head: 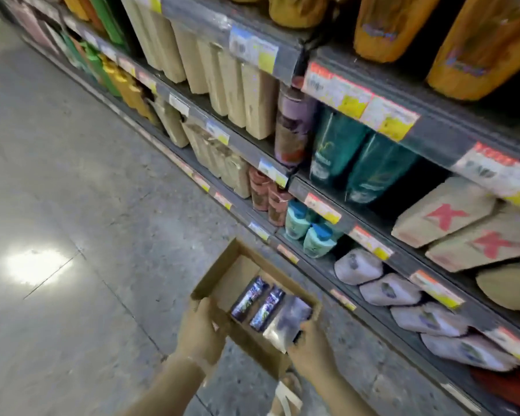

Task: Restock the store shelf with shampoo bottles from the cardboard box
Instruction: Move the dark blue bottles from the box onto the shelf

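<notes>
An open cardboard box (222,271) is held above the floor beside the store shelf (327,205). Inside it lie two dark shampoo bottles (260,300) side by side, with a silvery bottle (288,321) next to them. My left hand (200,328) grips the box's near left wall. My right hand (309,345) holds the box's near right corner, fingers curled by the silvery bottle's lower end; whether it grips the bottle or only the box I cannot tell.
The shelves run along the right, packed with beige, teal, orange and white bottles (388,291) behind price tags. A dark gap (403,190) shows right of the teal bottles. Grey tiled floor (72,205) stretches to the left. A sandalled foot (288,394) is below the box.
</notes>
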Motion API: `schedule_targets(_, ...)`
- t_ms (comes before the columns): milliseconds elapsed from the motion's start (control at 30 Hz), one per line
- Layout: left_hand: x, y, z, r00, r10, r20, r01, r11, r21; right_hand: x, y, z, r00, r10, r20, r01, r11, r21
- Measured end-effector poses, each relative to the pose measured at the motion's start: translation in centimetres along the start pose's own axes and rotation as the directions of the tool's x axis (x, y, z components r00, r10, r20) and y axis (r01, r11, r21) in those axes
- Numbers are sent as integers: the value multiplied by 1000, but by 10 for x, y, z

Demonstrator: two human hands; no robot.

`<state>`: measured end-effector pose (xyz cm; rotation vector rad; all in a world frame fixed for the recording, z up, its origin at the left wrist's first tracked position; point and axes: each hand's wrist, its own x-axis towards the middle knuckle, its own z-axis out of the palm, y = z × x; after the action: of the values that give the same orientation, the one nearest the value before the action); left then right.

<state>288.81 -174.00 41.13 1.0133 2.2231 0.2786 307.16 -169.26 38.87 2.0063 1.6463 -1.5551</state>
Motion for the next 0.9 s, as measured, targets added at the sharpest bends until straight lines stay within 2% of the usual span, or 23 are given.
schedule_targets(67, 40, -19, 28, 998, -49, 48, 48, 999, 21, 36, 12, 25, 996, 83, 18, -84, 996, 33)
schedule_targets(167, 101, -49, 88, 985, -37, 170, 18, 994, 111, 93, 32, 69, 974, 219, 52, -224, 965, 136)
schedule_targets(233, 144, -73, 136, 978, -54, 201, 26, 990, 140, 138, 47, 103, 956, 287, 56, -292, 932, 215)
schedule_targets(300, 181, -98, 182, 971, -83, 223, 46, 985, 167, 185, 59, 137, 956, 285, 74, -294, 926, 238)
schedule_targets(367, 214, -126, 222, 958, -71, 277, 11, 977, 213, 232, 71, 172, 977, 201, 72, -212, 952, 221)
schedule_targets(433, 244, -153, 256, 946, -63, 317, -23, 965, 260, 276, 81, 206, 982, 185, 37, -189, 965, 183)
schedule_targets(500, 269, -173, 283, 943, -50, 330, -46, 960, 276, 314, 88, 232, 961, 276, -28, -269, 952, 143)
schedule_targets(667, 296, -199, 328, 927, 8, 375, -162, 911, 379, 369, 103, 265, 796, 588, -142, -551, 802, 230)
schedule_targets(767, 297, -204, 343, 937, -5, 350, -144, 906, 399, 379, 102, 282, 751, 610, -254, -577, 793, 198)
schedule_targets(833, 298, -205, 348, 932, -22, 362, -109, 935, 336, 382, 103, 290, 734, 586, -343, -575, 805, 146)
schedule_targets(900, 300, -206, 346, 935, -35, 354, -52, 971, 233, 383, 106, 292, 732, 575, -365, -559, 813, 162)
